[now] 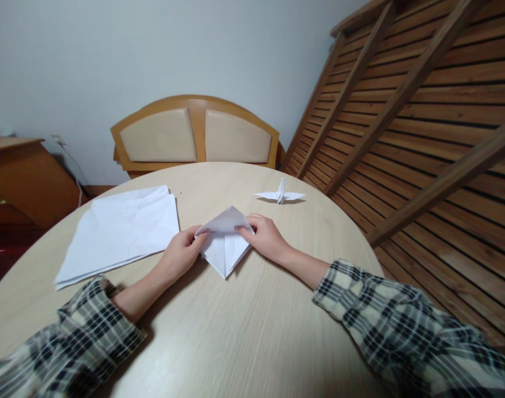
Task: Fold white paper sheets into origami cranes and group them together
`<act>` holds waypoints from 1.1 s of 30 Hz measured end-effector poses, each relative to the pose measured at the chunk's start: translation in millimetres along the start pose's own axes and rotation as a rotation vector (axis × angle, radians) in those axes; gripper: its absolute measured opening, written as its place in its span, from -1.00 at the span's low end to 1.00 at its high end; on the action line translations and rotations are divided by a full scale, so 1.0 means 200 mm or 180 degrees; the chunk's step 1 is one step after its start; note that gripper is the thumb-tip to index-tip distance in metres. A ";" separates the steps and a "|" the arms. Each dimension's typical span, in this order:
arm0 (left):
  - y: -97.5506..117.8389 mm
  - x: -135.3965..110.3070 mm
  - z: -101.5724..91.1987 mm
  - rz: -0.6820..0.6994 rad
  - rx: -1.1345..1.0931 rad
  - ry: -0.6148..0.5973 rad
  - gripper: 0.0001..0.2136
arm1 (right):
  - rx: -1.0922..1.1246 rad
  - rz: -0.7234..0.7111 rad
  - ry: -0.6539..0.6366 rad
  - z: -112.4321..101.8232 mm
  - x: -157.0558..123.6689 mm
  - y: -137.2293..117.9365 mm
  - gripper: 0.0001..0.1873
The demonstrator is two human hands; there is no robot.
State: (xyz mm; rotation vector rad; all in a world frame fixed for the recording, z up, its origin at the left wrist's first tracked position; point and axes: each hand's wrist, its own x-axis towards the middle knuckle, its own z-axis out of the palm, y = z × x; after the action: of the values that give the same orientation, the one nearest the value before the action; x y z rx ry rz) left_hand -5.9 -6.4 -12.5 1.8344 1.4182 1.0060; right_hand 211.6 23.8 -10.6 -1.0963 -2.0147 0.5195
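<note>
A partly folded white paper (224, 243), diamond shaped with its top flap raised, lies on the round light wooden table (252, 331) in front of me. My left hand (181, 256) pinches its left corner, thumb and fingers closed on the edge. My right hand (264, 235) grips its right corner the same way, fingers pressed on the raised flap. Both sleeves are plaid.
A stack of white paper sheets (120, 232) lies to the left on the table. A finished white paper crane (280, 194) stands at the far right. A wooden chair (194, 135) sits behind the table. Slatted wooden boards (422, 110) lean at the right.
</note>
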 end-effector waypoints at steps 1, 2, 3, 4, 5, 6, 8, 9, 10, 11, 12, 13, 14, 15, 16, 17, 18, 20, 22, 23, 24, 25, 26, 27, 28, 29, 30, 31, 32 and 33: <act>0.00 0.00 0.00 -0.0035 -0.0008 0.0023 -0.66 | -0.0011 0.0007 0.0014 0.00 0.00 0.00 -0.76; 0.01 0.00 0.01 -0.0073 -0.0013 0.0043 -0.65 | -0.0015 0.0011 0.0035 0.01 0.00 -0.01 -0.76; 0.01 0.00 0.01 -0.0116 -0.0022 0.0065 -0.65 | -0.0013 0.0011 0.0068 0.01 0.00 -0.01 -0.76; 0.01 0.00 0.01 -0.0161 -0.0030 0.0091 -0.64 | -0.0006 -0.0003 0.0108 0.01 0.00 -0.02 -0.76; 0.02 0.00 0.02 -0.0203 -0.0031 0.0114 -0.63 | 0.0000 -0.0027 0.0154 0.02 0.00 -0.03 -0.75; 0.02 0.00 0.02 -0.0237 -0.0026 0.0138 -0.62 | 0.0002 -0.0059 0.0198 0.02 0.00 -0.03 -0.74; 0.02 0.00 0.02 -0.0284 -0.0004 0.0187 -0.61 | -0.0015 -0.0115 0.0259 0.02 0.00 -0.04 -0.70; 0.02 0.00 0.02 -0.0296 0.0008 0.0206 -0.61 | -0.0033 -0.0135 0.0268 0.02 0.00 -0.05 -0.68; 0.03 0.00 0.02 -0.0306 0.0025 0.0220 -0.61 | -0.0059 -0.0157 0.0263 0.02 0.00 -0.05 -0.67; 0.03 0.00 0.02 -0.0317 0.0046 0.0237 -0.60 | -0.0091 -0.0183 0.0250 0.02 0.00 -0.05 -0.67; 0.04 0.00 0.02 -0.0329 0.0068 0.0250 -0.58 | -0.0123 -0.0214 0.0233 0.02 0.00 -0.05 -0.67; 0.04 0.00 0.02 -0.0326 0.0081 0.0252 -0.56 | -0.0151 -0.0246 0.0210 0.02 -0.01 -0.05 -0.67; 0.05 0.00 0.01 -0.0294 0.0073 0.0244 -0.55 | -0.0177 -0.0274 0.0186 0.02 -0.01 -0.05 -0.68; 0.06 -0.01 0.01 -0.0244 0.0049 0.0227 -0.53 | -0.0198 -0.0288 0.0161 0.02 -0.01 -0.04 -0.69; 0.07 -0.01 0.01 -0.0190 0.0021 0.0196 -0.53 | -0.0217 -0.0290 0.0133 0.02 -0.01 -0.04 -0.69; 0.08 -0.02 0.01 -0.0143 0.0000 0.0155 -0.54 | -0.0242 -0.0283 0.0101 0.02 -0.01 -0.04 -0.69; 0.09 -0.02 0.01 -0.0116 0.0000 0.0103 -0.55 | -0.0278 -0.0275 0.0065 0.02 -0.01 -0.03 -0.69; 0.10 -0.03 0.01 -0.0085 0.0033 0.0035 -0.58 | -0.0363 -0.0272 -0.0012 0.01 -0.02 -0.03 -0.69; 0.08 -0.03 0.01 0.0046 0.0032 0.0075 -0.62 | -0.0436 -0.0293 -0.0075 0.01 -0.02 -0.03 -0.71; 0.07 -0.03 0.01 0.0152 0.0021 0.0131 -0.64 | -0.0459 -0.0304 -0.0100 0.01 -0.02 -0.03 -0.71; 0.06 -0.03 0.01 0.0247 0.0020 0.0189 -0.66 | -0.0473 -0.0316 -0.0123 0.01 -0.02 -0.03 -0.72; 0.04 -0.02 0.01 0.0303 0.0038 0.0229 -0.67 | -0.0482 -0.0328 -0.0150 0.01 -0.02 -0.03 -0.72; 0.03 -0.02 0.01 0.0289 0.0080 0.0232 -0.69 | -0.0484 -0.0338 -0.0178 0.01 -0.03 -0.03 -0.72; 0.01 -0.01 0.01 0.0213 0.0133 0.0208 -0.69 | -0.0480 -0.0350 -0.0206 0.01 -0.03 -0.03 -0.71; 0.00 -0.01 0.01 0.0111 0.0184 0.0166 -0.69 | -0.0467 -0.0370 -0.0233 0.01 -0.03 -0.03 -0.71; -0.01 -0.01 0.01 0.0009 0.0211 0.0126 -0.69 | -0.0445 -0.0399 -0.0257 0.01 -0.03 -0.03 -0.71; -0.01 -0.01 0.01 -0.0057 0.0199 0.0097 -0.69 | -0.0416 -0.0433 -0.0278 0.02 -0.03 -0.03 -0.71; -0.01 -0.01 0.01 -0.0068 0.0150 0.0090 -0.69 | -0.0379 -0.0468 -0.0303 0.02 -0.03 -0.03 -0.71; -0.01 -0.01 0.01 -0.0030 0.0075 0.0107 -0.68 | -0.0341 -0.0500 -0.0332 0.02 -0.03 -0.03 -0.72; -0.01 -0.01 0.01 0.0036 0.0000 0.0144 -0.67 | -0.0307 -0.0521 -0.0368 0.02 -0.03 -0.03 -0.73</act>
State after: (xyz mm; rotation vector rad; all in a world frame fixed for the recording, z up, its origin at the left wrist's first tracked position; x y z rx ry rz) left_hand -5.6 -7.7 -15.7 1.8321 1.4359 1.0593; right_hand 207.4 16.0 -10.9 -0.9660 -2.2281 0.4126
